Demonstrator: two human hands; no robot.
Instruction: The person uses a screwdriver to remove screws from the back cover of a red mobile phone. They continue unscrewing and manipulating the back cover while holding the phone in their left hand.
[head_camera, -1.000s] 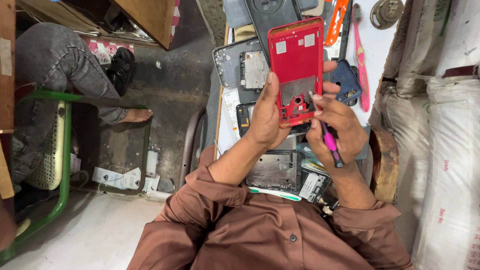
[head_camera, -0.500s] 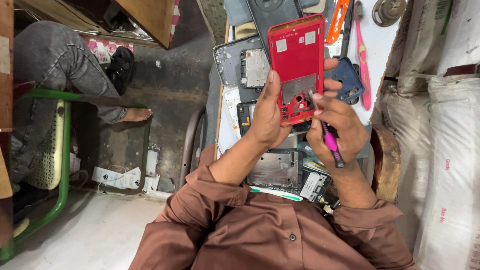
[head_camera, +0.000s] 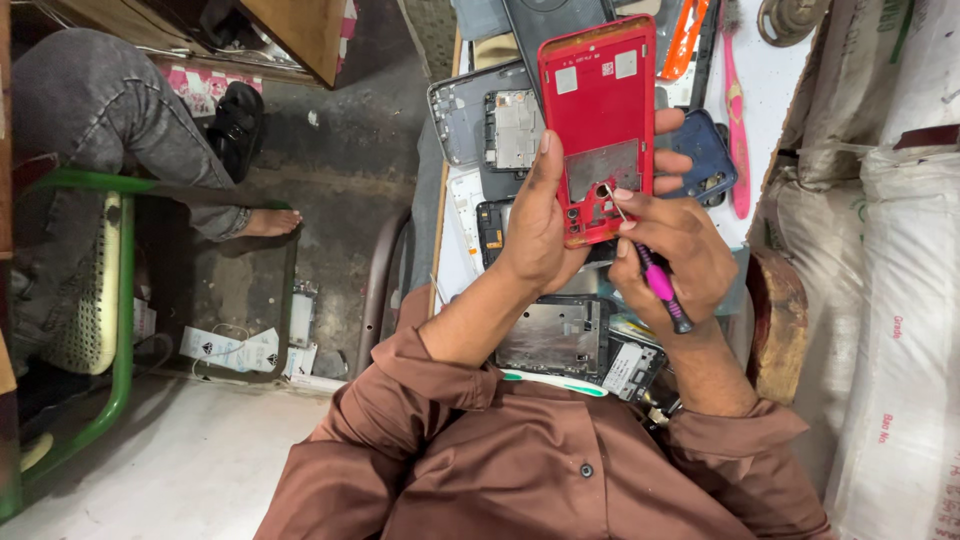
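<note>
Overall, room: a cramped work spot seen from above, with a bare grey concrete floor (head_camera: 340, 200) on the left and stacked white sacks (head_camera: 890, 300) along the right.
Seating: a green metal chair (head_camera: 110, 300) at the far left, with another person's leg (head_camera: 110, 130) in grey trousers stretched beside it, bare foot on the floor.
Table: a narrow white table (head_camera: 780, 90) crowded with phone parts; grey phone frames (head_camera: 480, 120) near the top, a dark metal chassis (head_camera: 560, 335) close to the body, a blue back cover (head_camera: 705, 160) and a pink toothbrush (head_camera: 735, 130) to the right.
Red phone frame (head_camera: 598, 110): raised above the table, upright, inner side towards the camera.
Left hand (head_camera: 540, 225): grip closed round the frame's lower edge, thumb on its left side.
Right hand (head_camera: 675, 250): grip narrow, pinching a pink-handled screwdriver (head_camera: 650, 270); its tip touches the frame's lower part.
</note>
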